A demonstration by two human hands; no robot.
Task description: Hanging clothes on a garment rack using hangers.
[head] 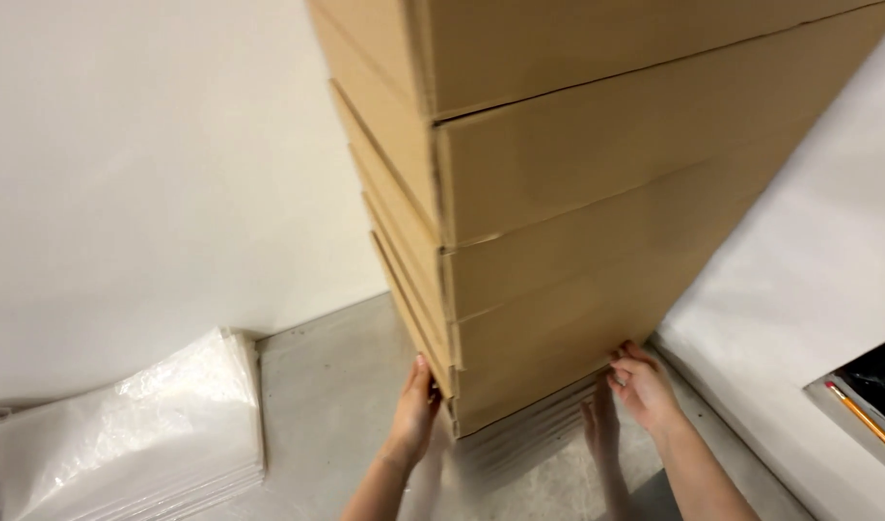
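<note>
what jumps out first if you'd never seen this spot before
A tall stack of flat brown cardboard boxes fills the upper middle, rising out of view. At its base, the left hand presses its left side and the right hand grips its lower right edge. A pile of clear plastic bags lies on the grey floor at lower left.
</note>
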